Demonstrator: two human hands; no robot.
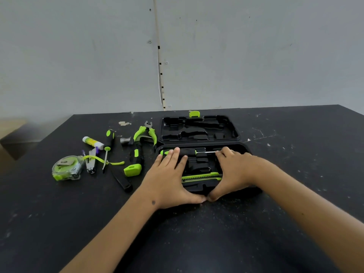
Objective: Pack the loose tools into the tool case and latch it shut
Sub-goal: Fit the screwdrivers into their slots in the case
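Observation:
The black tool case (234,134) lies open on the table, its lid flat at the far side with a green latch (194,114). In the near half sit a green-and-black screwdriver (187,152) and a green utility knife (201,177). My left hand (169,178) lies flat with its fingertips on the screwdriver handle. My right hand (234,170) rests fingers on the screwdriver shaft. Both thumbs meet at the case's near edge. Loose on the left lie pliers (146,132), a hammer (136,154), a second screwdriver (108,142) and a tape measure (67,168).
A glue stick (92,142), a small metal tool (91,161) and a black tool (121,180) also lie left of the case. The dark table (295,154) ends at a grey wall behind. A box corner shows at the far left edge.

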